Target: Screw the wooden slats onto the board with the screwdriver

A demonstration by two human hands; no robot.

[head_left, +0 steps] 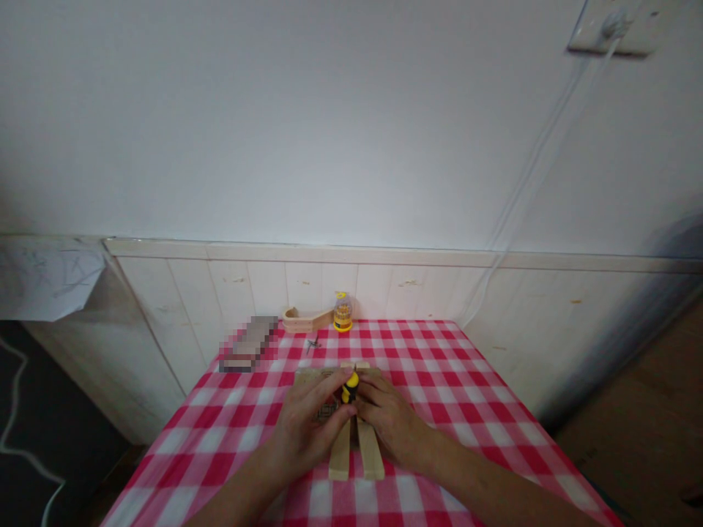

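Note:
A short yellow and black screwdriver is between my hands, its handle uppermost. My left hand is closed on it, thumb and forefinger on opposite sides. My right hand comes in from the right, its curled fingers on a pale wooden strip close beside the screwdriver. A second wooden strip lies alongside, and the two spread apart toward me. Under my left hand shows part of a flat piece with dark printed patterns. The screwdriver's tip and the strips' middle are hidden by my fingers.
The table has a red and white checked cloth. Toward the wall are a curved wooden piece, a yellow-capped container, small dark metal pieces and a pixelated flat object at left. A white cable hangs down the wall.

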